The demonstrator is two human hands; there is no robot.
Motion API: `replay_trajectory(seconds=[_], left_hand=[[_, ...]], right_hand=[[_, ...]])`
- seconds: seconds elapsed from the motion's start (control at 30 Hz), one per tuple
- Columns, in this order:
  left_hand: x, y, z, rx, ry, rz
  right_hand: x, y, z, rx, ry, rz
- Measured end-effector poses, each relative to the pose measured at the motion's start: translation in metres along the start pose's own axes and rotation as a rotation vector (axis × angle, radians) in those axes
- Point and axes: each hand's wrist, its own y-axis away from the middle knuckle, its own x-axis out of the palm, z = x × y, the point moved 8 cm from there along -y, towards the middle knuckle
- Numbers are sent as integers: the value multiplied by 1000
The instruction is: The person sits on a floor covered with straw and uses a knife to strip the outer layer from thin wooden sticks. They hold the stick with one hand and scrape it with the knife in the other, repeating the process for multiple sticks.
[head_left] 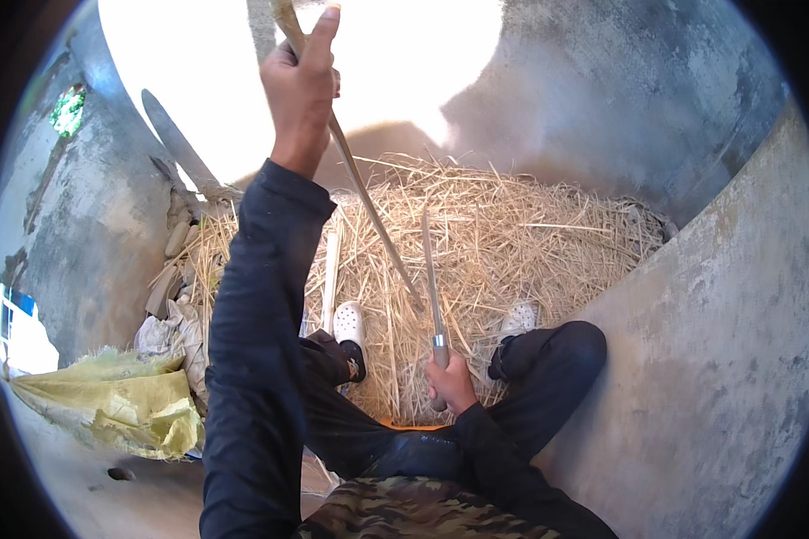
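My left hand (301, 94) is raised high, its fingers wrapped round a long thin wooden stick (361, 193) with the thumb lying along it. From that hand the stick slants down to the right, and its lower end comes close to a long knife (431, 278). I cannot tell whether stick and blade touch. The knife stands nearly upright, its narrow blade pointing away from me and a metal collar above the handle. My right hand (452, 382) is closed round that handle, low between my knees.
Loose straw (512, 234) covers the ground around my white clogs (349, 322). A yellowish woven sack (121, 400) lies at the left, below some stones and rags. Grey plastered walls (710, 296) close in on the right and at the back. Bright sunlight (395, 63) falls on the far wall.
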Motion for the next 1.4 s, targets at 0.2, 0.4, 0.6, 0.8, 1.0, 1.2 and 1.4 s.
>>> replay_trajectory(seconds=[0.2,0.4,0.6,0.8,1.0,1.2,1.4], left_hand=[[-2,6,-1,-97,133,-50],[-11,8,5,-85,88,-81],[-16,-2,14,-120,107,-195],[-43,-12,16,-84,89,-226],[-54,-14,20,-84,92,-233],[-57,-20,17,-106,80,-283],[-60,-20,24,-119,105,-262]], right_hand=[[33,41,49,-40,101,71],[45,58,102,-432,81,-38],[35,5,-1,-180,415,-113],[49,22,49,-185,418,-46],[64,44,120,-558,269,-158],[29,-43,-4,-289,635,-45],[53,7,65,-380,547,-50]])
